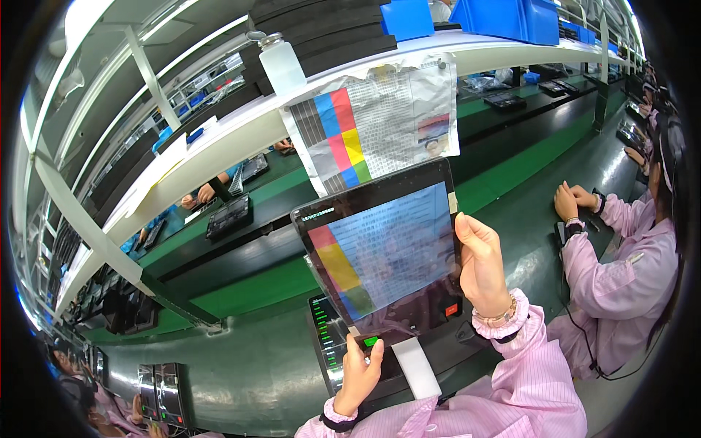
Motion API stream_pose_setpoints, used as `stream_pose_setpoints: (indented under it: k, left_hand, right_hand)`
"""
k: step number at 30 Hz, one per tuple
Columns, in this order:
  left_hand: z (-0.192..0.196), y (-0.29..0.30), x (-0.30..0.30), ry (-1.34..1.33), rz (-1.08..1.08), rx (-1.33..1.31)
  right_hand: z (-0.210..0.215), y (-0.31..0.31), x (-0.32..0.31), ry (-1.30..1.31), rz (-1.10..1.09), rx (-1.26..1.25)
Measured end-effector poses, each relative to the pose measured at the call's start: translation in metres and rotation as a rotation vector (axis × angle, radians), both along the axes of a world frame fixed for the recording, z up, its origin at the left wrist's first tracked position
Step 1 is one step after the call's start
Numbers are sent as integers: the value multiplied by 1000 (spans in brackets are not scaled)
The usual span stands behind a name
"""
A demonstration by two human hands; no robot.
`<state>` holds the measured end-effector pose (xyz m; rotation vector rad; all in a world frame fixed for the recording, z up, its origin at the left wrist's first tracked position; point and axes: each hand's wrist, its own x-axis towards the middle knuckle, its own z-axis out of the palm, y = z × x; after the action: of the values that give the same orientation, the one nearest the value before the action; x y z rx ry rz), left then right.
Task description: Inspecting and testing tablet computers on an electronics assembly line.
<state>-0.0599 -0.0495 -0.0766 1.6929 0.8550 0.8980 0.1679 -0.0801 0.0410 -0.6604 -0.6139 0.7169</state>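
A black tablet (387,255) is raised and tilted in front of me. Its lit screen shows a live picture of printed lines and colour blocks, with a green button at the lower left and a red one at the lower right. My right hand (482,266) grips its right edge, the thumb up along the bezel. At the lower left corner, my left hand (359,376) holds the edge, its thumb beside the green button. Beyond the tablet hangs a creased printed sheet (387,109) with coloured squares. Under the tablet lies another dark device (325,339) with green marks on its screen.
A white block (416,369) lies near my body. On the white shelf (350,77) stand a translucent bottle (281,66) and blue bins (504,20). Two dark devices (162,394) rest on the green bench to the left. A co-worker in pink (621,255) sits at right.
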Motion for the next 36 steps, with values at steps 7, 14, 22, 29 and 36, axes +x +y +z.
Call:
stream_pose_setpoints:
  k: [7,14,22,29,36]
  left_hand:
    - [-1,-1,1,-14,8,81]
    - [-4,1,-4,32,27,280]
    - [24,4,4,-130,-40,145]
    - [24,6,-8,-138,-271,-87]
    - [31,2,-9,-173,-280,-64]
  right_hand:
    - [1,-3,-1,0,0,7]
    - [-5,-7,-3,2,-12,-2]
    - [-16,-11,1,6,-37,-21]
    - [-10,-11,4,-15,-13,-7]
    - [-6,-15,2,-6,-7,-22]
